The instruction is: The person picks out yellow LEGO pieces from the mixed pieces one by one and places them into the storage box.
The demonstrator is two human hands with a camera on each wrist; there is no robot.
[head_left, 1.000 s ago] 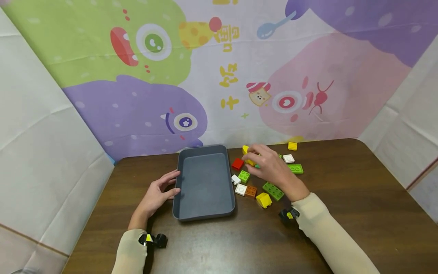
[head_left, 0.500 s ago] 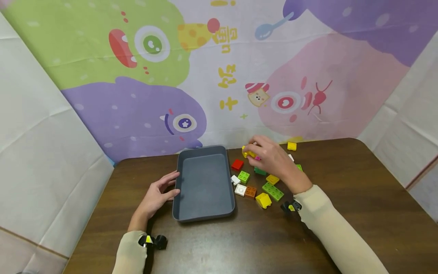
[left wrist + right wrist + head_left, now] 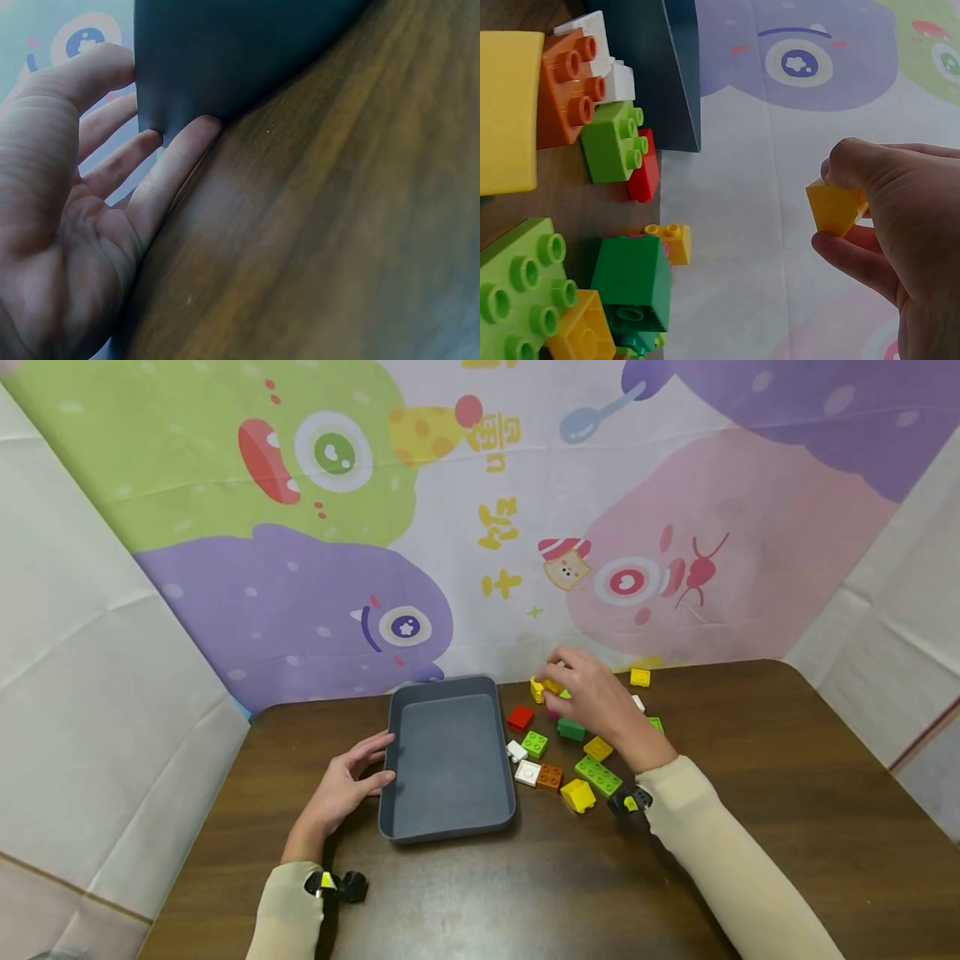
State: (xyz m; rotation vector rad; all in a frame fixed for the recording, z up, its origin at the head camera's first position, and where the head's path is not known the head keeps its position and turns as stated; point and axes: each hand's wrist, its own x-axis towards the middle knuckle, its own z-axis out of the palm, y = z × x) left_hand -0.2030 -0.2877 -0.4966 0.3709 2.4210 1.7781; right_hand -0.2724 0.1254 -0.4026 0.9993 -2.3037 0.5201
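Note:
My right hand [image 3: 596,693] pinches a yellow toy brick [image 3: 834,208] with slanted sides between thumb and fingers. In the right wrist view that brick is held up in front of the backdrop, apart from the pile. Below and around the hand lie loose bricks: a dark green one [image 3: 571,729], a flat lime plate [image 3: 597,775] and another yellow one [image 3: 537,690] by the wall. My left hand [image 3: 341,785] rests against the left wall of a grey rectangular tray [image 3: 450,768]. In the left wrist view its fingertips [image 3: 201,129] touch the tray's outer side.
Right of the tray lie a red brick [image 3: 521,718], a lime brick [image 3: 535,744], white bricks [image 3: 527,772], an orange-brown brick [image 3: 550,777] and a sloped yellow brick [image 3: 578,796]. A small yellow brick [image 3: 640,677] sits at the back edge. A printed cloth [image 3: 510,635] hangs behind.
My right hand has risen slightly from the back of the pile, with the yellow brick in its fingers. The dark green brick shows more clearly now. The left hand and tray have stayed put.

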